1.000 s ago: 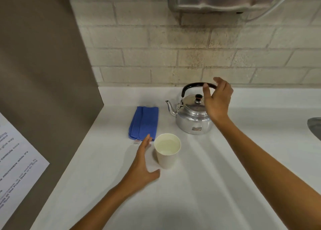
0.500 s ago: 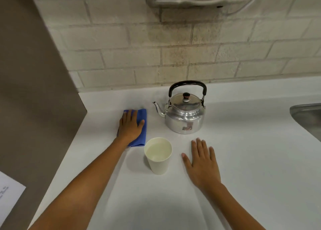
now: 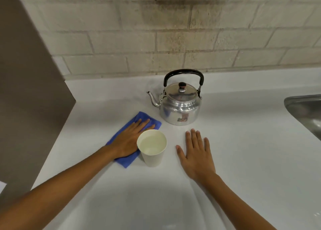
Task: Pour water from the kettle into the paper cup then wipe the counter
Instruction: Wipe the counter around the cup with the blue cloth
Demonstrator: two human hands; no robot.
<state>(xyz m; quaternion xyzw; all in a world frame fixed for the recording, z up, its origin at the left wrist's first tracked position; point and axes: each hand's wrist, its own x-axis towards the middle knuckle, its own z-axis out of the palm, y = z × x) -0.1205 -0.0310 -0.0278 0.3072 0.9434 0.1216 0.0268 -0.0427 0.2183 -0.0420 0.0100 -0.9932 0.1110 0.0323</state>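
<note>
- The risk I see first is the paper cup [image 3: 151, 148]: it stands upright and full of water, touching or nearly touching my left hand [image 3: 130, 139] — a sideways sweep of the blue cloth [image 3: 121, 161] toward it would likely tip it and flood the worktop [image 3: 243, 160].
- The cloth lies just left of the cup, one corner reaching behind it toward the kettle [image 3: 180, 104], so a forward stroke could snag either one.
- My left hand is spread flat, pressing the cloth down, gripping nothing; my right hand [image 3: 195, 153] lies open, palm down on bare worktop just right of the cup, holding nothing.
- Containers: the cup holds clear water well up its wall — pouring looks done to me. The kettle sits upright behind, lid on, contents hidden.
- The sink [image 3: 305, 111] edge shows at far right, well apart.
</note>
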